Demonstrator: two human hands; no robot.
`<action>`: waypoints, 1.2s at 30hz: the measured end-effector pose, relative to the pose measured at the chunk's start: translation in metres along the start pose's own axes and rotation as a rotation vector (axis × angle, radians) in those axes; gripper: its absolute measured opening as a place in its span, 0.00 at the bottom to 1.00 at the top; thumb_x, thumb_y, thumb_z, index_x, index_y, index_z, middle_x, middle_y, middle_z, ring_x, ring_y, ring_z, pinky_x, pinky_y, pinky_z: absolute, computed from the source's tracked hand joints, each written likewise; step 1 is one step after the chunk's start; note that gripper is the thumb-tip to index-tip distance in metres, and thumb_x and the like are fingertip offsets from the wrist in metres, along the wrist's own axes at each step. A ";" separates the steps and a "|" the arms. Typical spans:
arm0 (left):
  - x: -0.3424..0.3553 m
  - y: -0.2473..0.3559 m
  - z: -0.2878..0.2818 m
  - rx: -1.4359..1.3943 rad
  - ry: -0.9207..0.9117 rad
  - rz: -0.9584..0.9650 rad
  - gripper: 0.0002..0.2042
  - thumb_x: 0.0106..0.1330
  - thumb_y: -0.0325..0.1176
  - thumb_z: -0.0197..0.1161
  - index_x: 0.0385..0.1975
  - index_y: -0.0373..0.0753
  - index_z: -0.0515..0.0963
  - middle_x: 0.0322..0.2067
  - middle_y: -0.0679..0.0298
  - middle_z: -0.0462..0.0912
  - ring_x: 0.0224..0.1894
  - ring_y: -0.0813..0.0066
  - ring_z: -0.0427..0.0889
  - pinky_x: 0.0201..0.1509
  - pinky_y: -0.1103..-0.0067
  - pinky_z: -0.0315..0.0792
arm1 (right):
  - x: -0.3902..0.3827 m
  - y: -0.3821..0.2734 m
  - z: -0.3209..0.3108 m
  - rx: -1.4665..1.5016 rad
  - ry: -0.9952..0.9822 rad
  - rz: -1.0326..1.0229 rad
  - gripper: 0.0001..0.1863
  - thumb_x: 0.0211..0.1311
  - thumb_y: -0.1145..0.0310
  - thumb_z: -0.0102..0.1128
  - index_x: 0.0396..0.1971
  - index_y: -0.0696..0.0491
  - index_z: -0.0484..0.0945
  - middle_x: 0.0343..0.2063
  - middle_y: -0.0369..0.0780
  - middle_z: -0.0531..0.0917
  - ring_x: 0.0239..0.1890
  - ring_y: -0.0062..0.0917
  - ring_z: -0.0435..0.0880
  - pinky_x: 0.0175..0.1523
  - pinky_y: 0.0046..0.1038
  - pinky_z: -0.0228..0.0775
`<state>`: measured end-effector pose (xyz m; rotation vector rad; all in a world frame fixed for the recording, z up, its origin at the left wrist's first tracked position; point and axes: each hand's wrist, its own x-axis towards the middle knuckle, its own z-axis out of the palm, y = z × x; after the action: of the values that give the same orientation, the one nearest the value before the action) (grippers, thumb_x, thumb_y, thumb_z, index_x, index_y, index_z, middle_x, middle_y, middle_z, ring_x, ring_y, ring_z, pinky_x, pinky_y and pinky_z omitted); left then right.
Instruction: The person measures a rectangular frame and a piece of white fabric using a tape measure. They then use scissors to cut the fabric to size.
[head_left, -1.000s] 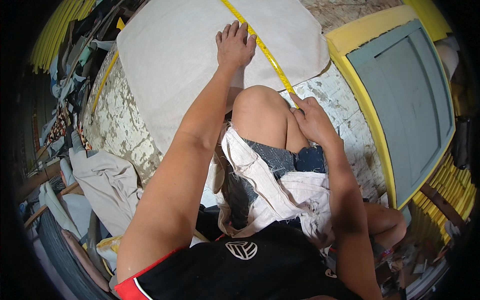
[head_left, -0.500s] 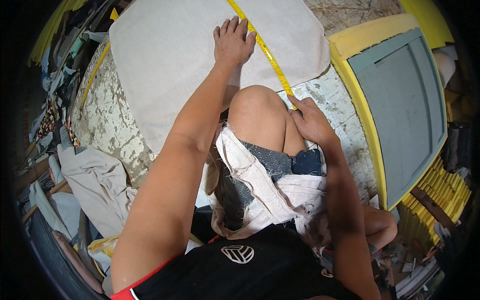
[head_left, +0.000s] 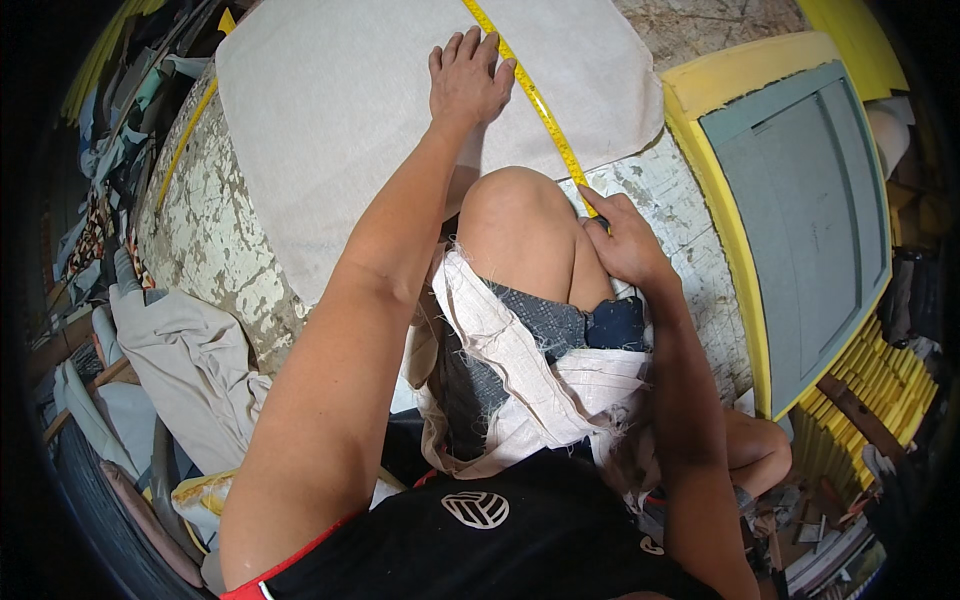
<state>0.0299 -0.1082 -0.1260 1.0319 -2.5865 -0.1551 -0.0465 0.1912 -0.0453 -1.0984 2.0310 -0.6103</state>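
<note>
A yellow tape measure [head_left: 541, 108] runs slantwise over a pale grey sheet of fabric [head_left: 330, 130] and off its near edge. Flat on the sheet lies my left hand [head_left: 468, 80], fingers spread, with the fingertips against the side of the tape. My right hand [head_left: 628, 240] is closed around the near end of the tape, beside my bent knee, thumb and forefinger on the strip. What else sits inside that fist is mostly hidden.
Right of the sheet leans a yellow foam panel with a grey-blue board [head_left: 790, 220]. A beige cloth [head_left: 190, 360] lies at the left, near piled fabric scraps [head_left: 120, 150]. Yellow corrugated foam [head_left: 880, 390] is at the lower right. The worktop [head_left: 220, 220] has peeling paint.
Almost nothing differs. The view has shifted very slightly, and both hands keep their places on the sheet and the tape.
</note>
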 end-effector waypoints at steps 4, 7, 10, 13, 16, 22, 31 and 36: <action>0.000 -0.001 0.001 0.013 -0.004 0.001 0.29 0.71 0.54 0.45 0.68 0.48 0.66 0.69 0.60 0.63 0.73 0.59 0.54 0.76 0.58 0.41 | 0.000 0.000 0.000 0.007 0.006 -0.003 0.26 0.65 0.61 0.54 0.63 0.53 0.72 0.41 0.52 0.76 0.44 0.43 0.78 0.53 0.34 0.70; 0.001 0.001 0.000 0.011 -0.013 0.001 0.29 0.71 0.54 0.45 0.68 0.48 0.66 0.69 0.60 0.63 0.73 0.59 0.54 0.76 0.58 0.41 | 0.000 0.002 0.002 0.009 0.023 -0.017 0.26 0.65 0.61 0.54 0.62 0.53 0.73 0.40 0.52 0.76 0.44 0.43 0.78 0.52 0.34 0.70; 0.000 0.000 0.000 0.017 -0.004 0.002 0.28 0.71 0.54 0.46 0.68 0.48 0.66 0.69 0.60 0.63 0.73 0.59 0.55 0.76 0.58 0.41 | 0.001 0.002 0.002 0.002 0.019 -0.012 0.26 0.65 0.61 0.54 0.61 0.53 0.73 0.39 0.52 0.76 0.43 0.42 0.78 0.51 0.34 0.71; 0.001 0.001 0.000 0.018 -0.005 0.002 0.28 0.71 0.54 0.46 0.67 0.48 0.67 0.69 0.60 0.63 0.73 0.59 0.55 0.76 0.58 0.41 | 0.001 0.001 0.002 -0.004 0.020 0.000 0.25 0.65 0.61 0.55 0.61 0.53 0.73 0.38 0.51 0.76 0.43 0.42 0.78 0.51 0.34 0.71; 0.001 0.001 -0.001 0.018 -0.008 0.004 0.28 0.71 0.54 0.46 0.67 0.48 0.67 0.69 0.60 0.63 0.73 0.59 0.55 0.76 0.58 0.41 | 0.002 0.001 0.003 -0.025 0.018 0.014 0.25 0.65 0.60 0.55 0.61 0.52 0.74 0.39 0.51 0.76 0.43 0.42 0.78 0.51 0.35 0.71; -0.001 -0.001 0.003 0.042 0.029 0.020 0.28 0.71 0.53 0.46 0.67 0.47 0.67 0.69 0.59 0.63 0.73 0.59 0.56 0.76 0.57 0.42 | 0.002 -0.004 0.000 -0.027 -0.009 0.053 0.25 0.65 0.60 0.55 0.61 0.52 0.74 0.41 0.52 0.76 0.44 0.43 0.79 0.53 0.35 0.71; 0.000 0.001 0.001 0.021 0.008 0.012 0.28 0.71 0.53 0.46 0.67 0.47 0.67 0.69 0.59 0.63 0.73 0.58 0.56 0.76 0.57 0.42 | 0.002 -0.003 0.000 -0.017 0.003 0.045 0.25 0.65 0.60 0.55 0.61 0.52 0.74 0.41 0.52 0.77 0.44 0.43 0.79 0.53 0.35 0.71; 0.001 0.001 0.000 0.016 0.001 0.008 0.28 0.71 0.53 0.46 0.67 0.47 0.67 0.69 0.59 0.63 0.73 0.59 0.55 0.76 0.57 0.42 | 0.002 -0.003 0.000 -0.004 0.001 0.049 0.25 0.65 0.60 0.55 0.61 0.51 0.74 0.41 0.52 0.77 0.44 0.43 0.79 0.53 0.35 0.71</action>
<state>0.0286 -0.1079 -0.1255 1.0267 -2.5948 -0.1319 -0.0452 0.1881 -0.0437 -1.0473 2.0545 -0.5821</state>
